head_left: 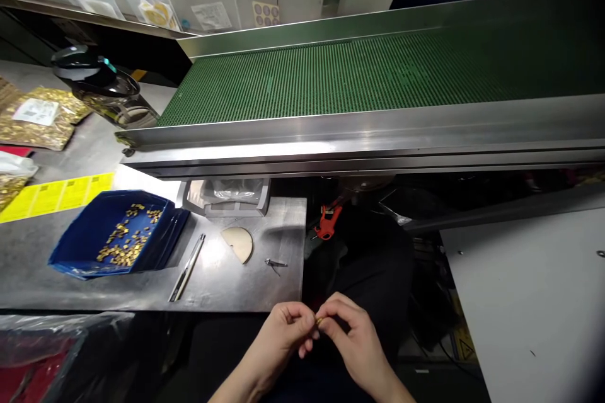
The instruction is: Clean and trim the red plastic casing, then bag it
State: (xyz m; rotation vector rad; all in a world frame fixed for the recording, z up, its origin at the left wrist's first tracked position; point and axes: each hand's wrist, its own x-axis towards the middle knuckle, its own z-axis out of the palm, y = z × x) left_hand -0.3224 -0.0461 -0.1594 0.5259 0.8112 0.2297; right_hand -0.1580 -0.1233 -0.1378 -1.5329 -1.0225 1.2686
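Close together over my lap, my left hand (293, 327) and my right hand (348, 330) meet fingertip to fingertip. Between them they pinch a small brass-coloured part (319, 321), mostly covered by the fingers. Its exact kind is too small to make out. Up and to the left, a blue bin (75, 242) holds many small brass pieces (127, 245) of similar colour. On the metal table beside it lie a slim knife-like tool (187, 267), a pale half-round disc (239, 244) and a small nail clipper (276, 263).
A green conveyor belt (302, 79) with a metal rail (359, 129) runs across ahead. A grey tray (227, 208) sits beneath the rail. Orange-handled pliers (327, 221) are beyond my hands. A bottle (106, 91), bags of brass parts (42, 116) and yellow labels (59, 195) are at left.
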